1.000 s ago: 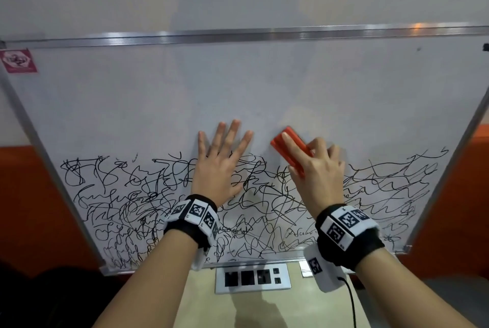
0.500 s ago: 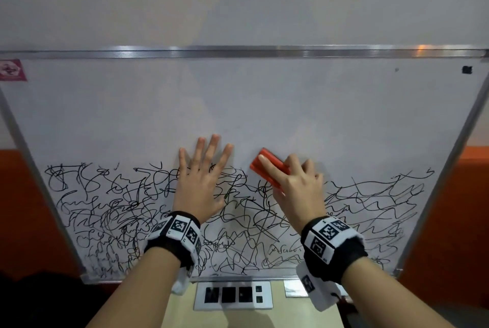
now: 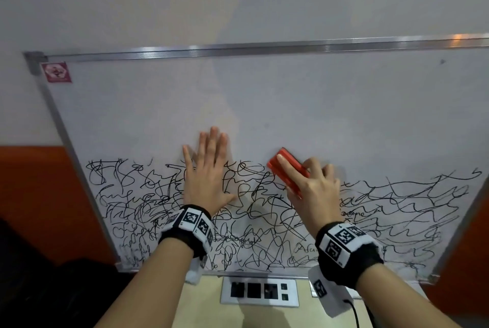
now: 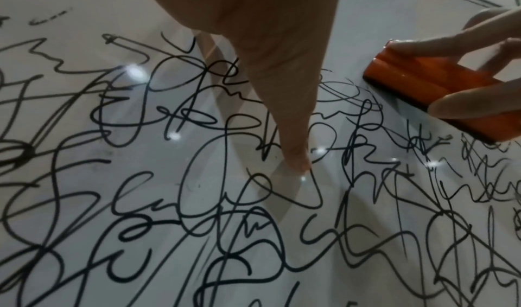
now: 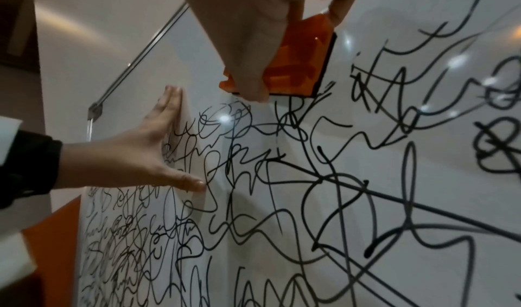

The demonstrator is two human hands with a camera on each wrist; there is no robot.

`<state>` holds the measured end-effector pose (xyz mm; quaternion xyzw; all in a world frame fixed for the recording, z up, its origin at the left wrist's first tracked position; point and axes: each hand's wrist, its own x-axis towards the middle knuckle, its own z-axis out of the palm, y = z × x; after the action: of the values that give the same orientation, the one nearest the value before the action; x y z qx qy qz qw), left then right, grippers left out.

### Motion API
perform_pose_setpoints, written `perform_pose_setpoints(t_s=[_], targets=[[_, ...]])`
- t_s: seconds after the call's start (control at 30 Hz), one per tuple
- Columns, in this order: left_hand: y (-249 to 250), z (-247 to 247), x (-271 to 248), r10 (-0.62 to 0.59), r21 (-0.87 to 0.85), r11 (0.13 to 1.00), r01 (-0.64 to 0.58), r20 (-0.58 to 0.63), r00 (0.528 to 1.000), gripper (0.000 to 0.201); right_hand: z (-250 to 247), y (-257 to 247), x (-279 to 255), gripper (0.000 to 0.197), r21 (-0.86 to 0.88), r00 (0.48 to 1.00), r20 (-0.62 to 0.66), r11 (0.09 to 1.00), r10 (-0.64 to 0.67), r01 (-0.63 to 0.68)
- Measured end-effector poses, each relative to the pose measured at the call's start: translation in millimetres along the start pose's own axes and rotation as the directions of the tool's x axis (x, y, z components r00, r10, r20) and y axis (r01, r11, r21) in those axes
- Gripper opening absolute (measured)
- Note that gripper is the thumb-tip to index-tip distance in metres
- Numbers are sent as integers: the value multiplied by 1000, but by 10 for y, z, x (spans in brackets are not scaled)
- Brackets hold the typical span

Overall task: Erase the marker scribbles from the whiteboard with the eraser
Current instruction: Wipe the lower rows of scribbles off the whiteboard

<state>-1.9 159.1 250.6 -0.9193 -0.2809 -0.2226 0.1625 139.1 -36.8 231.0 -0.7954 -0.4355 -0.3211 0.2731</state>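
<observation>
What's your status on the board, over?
Left hand flat on whiteboard. Right hand grips eraser at scribbles' top edge. Nothing blocking.

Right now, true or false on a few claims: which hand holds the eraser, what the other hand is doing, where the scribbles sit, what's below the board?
1. The right hand grips the orange eraser. True.
2. The left hand is curled in a fist, off the whiteboard. False: it lies flat on the board, fingers straight.
3. The scribbles fill the lower part of the board; the upper part is bare of marker lines. True.
4. The eraser sits at the bottom edge of the board. False: it is at the top edge of the scribbled band.
5. A power outlet panel sits below the board. True.
</observation>
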Motion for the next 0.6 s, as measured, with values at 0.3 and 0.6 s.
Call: perform_pose_setpoints(t_s=[0.3,0.6], targets=[[-53,62,12,47,-48,998,-48,-25,999,162,25,-7,-132,73,-73,999,-25,996,46,-48],[-39,56,10,31,-35,999,-32,-25,999,162,105,-50,-281,77,-67,995,-4,993,99,-99]])
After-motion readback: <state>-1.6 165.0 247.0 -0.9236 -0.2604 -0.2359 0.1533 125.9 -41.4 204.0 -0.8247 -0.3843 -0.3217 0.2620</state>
